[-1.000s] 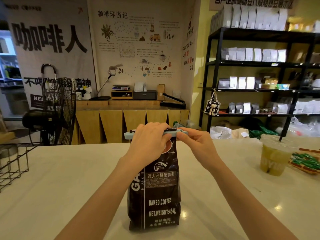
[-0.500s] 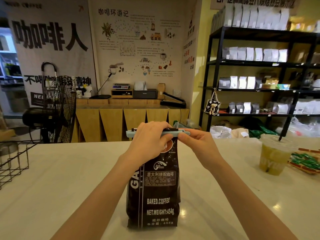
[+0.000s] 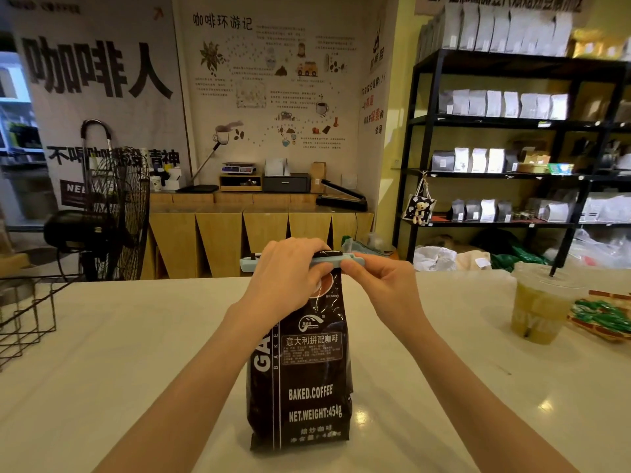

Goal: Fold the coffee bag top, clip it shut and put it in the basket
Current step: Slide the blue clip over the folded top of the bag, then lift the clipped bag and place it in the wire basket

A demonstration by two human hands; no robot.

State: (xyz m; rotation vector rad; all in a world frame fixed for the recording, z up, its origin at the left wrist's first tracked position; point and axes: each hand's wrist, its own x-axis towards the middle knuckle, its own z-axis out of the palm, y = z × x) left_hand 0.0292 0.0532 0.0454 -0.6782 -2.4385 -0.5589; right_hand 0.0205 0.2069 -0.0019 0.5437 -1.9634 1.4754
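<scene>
Coffee bag (image 3: 304, 370) stands upright at centre frame on the white counter (image 3: 119, 370), label facing camera, top already folded over. Pale blue clip (image 3: 336, 262) lies horizontally across the fold at the top of the bag. Left hand (image 3: 285, 279) is curled over the left and middle of the clip with fingers wrapped on top and thumb on the near side, gripping clip and folded top together. Right hand (image 3: 384, 288) is pinched closed on the clip's right end, thumb and forefinger meeting on it. Can't tell from here whether the clip has latched (the catch end is under the fingers). Step in hand, as I read it: closing the clip. To do it well: keep the left hand holding the fold flat and square so the film doesn't creep out, squeeze the right end until the two bars meet along the full width, then check both bag edges sit inside the clip; its left tip pokes out past the hand, so coverage that side looks fine. Don't push down hard, the bag is free-standing and could tip. Wire basket (image 3: 24, 315) sits at the left edge of the frame, well apart from the bag. Iced drink (image 3: 539, 305) at right, clear of the path.
</scene>
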